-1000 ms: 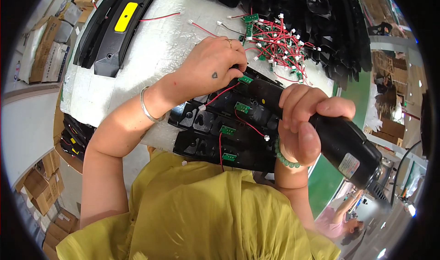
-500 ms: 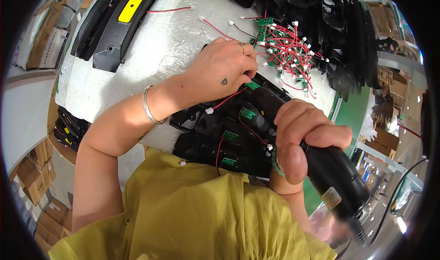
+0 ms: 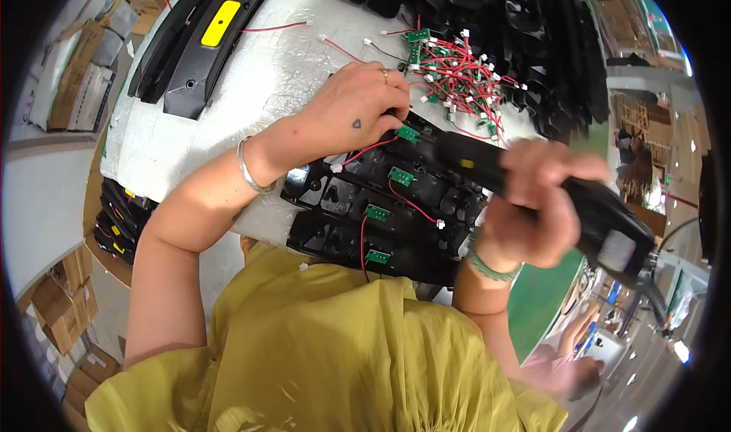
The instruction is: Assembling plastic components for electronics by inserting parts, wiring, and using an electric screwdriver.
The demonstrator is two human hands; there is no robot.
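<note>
My left hand (image 3: pixel 356 106), wearing a bracelet and a ring, is closed with its fingertips at the edge of a small green circuit board (image 3: pixel 408 133). Anything pinched in them is hidden. The board lies in a black plastic housing (image 3: pixel 327 196), with a red wire trailing to a white connector (image 3: pixel 337 168). My right hand (image 3: pixel 533 204), blurred by motion, is wrapped round a black electric screwdriver (image 3: pixel 609 223). Its slim front end points left at this board. More green circuit boards (image 3: pixel 401 176) with red wires sit in the black housings nearer to me.
A heap of circuit boards with red wires (image 3: pixel 464 74) lies on the white foam-covered table (image 3: pixel 282 59). Black housings (image 3: pixel 525 36) are stacked behind it. At far left stands a black housing with a yellow label (image 3: pixel 221 22). Another person (image 3: pixel 563 367) is at lower right.
The screwdriver has swung to a flatter angle, and my right hand has moved right and slightly up. My left hand stays at the same board. The whole view has shifted slightly.
</note>
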